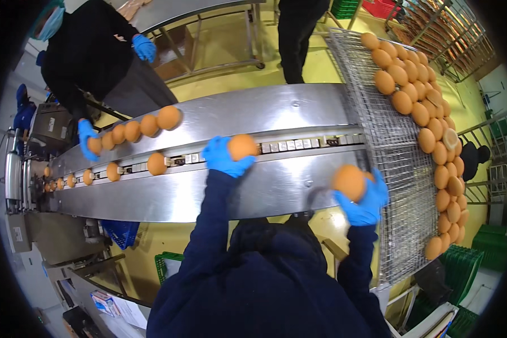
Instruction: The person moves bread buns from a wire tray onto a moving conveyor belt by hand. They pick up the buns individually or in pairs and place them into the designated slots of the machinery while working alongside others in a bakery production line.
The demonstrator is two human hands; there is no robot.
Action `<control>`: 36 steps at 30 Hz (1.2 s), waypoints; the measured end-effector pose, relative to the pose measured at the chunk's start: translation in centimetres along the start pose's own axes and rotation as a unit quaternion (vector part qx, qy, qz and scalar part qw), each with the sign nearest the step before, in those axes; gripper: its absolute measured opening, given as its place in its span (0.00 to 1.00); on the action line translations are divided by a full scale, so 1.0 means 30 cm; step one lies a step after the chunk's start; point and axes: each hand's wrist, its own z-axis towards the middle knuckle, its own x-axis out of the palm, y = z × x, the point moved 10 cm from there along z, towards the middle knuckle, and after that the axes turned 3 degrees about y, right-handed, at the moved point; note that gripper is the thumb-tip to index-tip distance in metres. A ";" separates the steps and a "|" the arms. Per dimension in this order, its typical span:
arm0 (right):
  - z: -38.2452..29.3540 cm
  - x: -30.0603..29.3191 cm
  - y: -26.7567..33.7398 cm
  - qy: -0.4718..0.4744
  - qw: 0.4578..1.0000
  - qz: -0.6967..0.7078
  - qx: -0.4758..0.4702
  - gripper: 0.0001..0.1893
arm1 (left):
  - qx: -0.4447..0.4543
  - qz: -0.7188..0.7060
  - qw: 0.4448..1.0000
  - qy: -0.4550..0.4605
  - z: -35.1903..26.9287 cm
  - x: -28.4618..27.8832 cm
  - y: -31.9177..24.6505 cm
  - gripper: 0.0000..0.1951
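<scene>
My left hand, in a blue glove, grips a round golden-brown bun over the conveyor channel. Near the table's right end, my right hand, also gloved, holds another round bun, with part of a further one showing behind it. Single buns, such as this one, lie spaced along the conveyor chain to the left. A wire rack at the right carries many buns along its far side. A row of buns rests on the steel table, upper left.
Across the table, a co-worker's gloved hand touches the left end of the bun row. A machine with a roller stands at the far left. Green crates are stacked lower right. Another person's legs are beyond the table.
</scene>
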 end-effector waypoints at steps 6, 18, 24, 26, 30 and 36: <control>0.095 0.832 0.447 0.238 0.971 -0.033 -0.020 0.44 | -0.133 0.095 0.986 0.024 0.016 -0.104 0.508 0.45; 0.104 0.598 0.106 0.033 0.977 -0.209 0.032 0.45 | -0.068 -0.280 0.924 -0.253 -0.128 -0.340 0.819 0.33; -0.039 0.366 0.102 0.000 1.000 0.012 -0.001 0.39 | 0.075 -0.497 0.864 0.020 0.034 0.002 0.031 0.40; -0.059 0.200 0.055 -0.050 0.997 0.056 -0.022 0.33 | 0.064 -0.564 0.815 0.120 0.074 0.236 -0.280 0.36; -0.015 -0.204 -0.190 -0.188 0.981 -0.039 -0.028 0.28 | 0.173 -0.345 0.918 0.094 0.189 0.558 -0.454 0.24; 0.169 -0.554 -0.867 -0.204 0.926 -0.225 0.226 0.40 | 0.100 0.081 0.992 -0.015 0.053 0.398 -0.429 0.22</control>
